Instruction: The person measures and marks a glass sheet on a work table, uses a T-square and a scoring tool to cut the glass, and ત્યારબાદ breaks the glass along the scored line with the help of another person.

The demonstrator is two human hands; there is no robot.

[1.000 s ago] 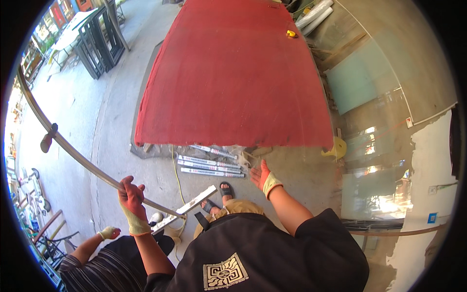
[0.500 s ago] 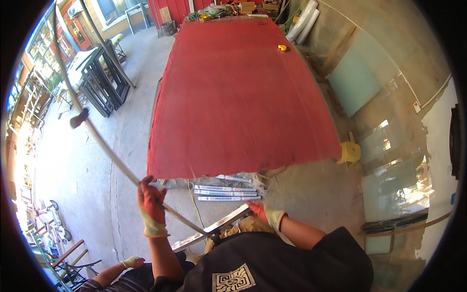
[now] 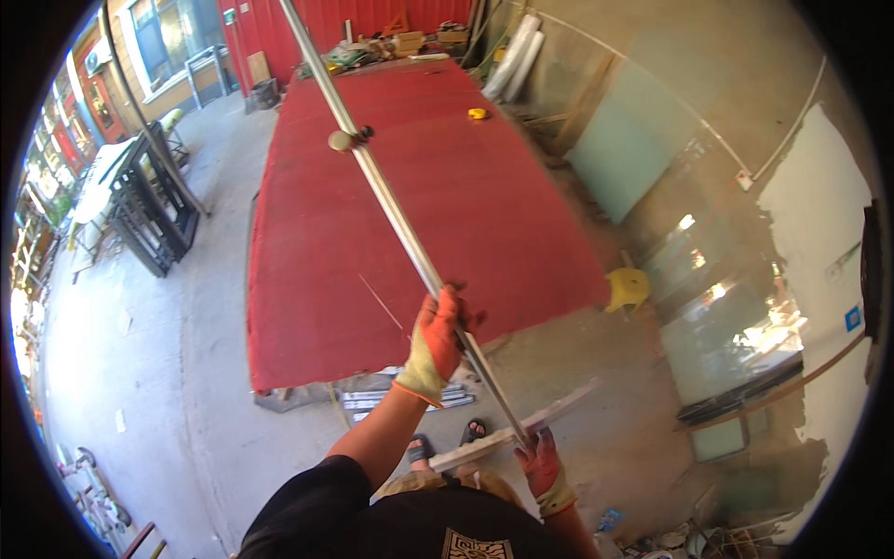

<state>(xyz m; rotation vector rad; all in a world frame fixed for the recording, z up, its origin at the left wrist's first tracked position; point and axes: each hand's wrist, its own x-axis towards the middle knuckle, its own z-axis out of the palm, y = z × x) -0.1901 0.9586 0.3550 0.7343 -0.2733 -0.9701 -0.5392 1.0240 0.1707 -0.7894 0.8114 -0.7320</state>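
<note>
My left hand (image 3: 436, 340), in a cream glove with an orange-red palm, is closed round the shaft of a long metal T-square (image 3: 400, 224). Its shaft slants over a red-covered table (image 3: 317, 252), running from the top edge down to my body. A round knob (image 3: 341, 141) on a sliding fitting sits partway along it. Down by my right side, my right hand (image 3: 545, 473), gloved alike, grips the near end where the crossbar (image 3: 475, 450) meets the shaft. Its fingertips are slightly blurred.
On the tabletop lies a yellow tape measure (image 3: 478, 114). A yellow stool (image 3: 628, 290) stands by its right corner. Long white packages (image 3: 363, 401) lie below the near edge. Glass panes (image 3: 626, 154) lean against the right wall; dark frames (image 3: 154, 219) stand at the left.
The T-square has swung right, from the floor at the left to over the table. My right hand has moved from the crossbar's end to the joint. The other person's gloved hand has left view.
</note>
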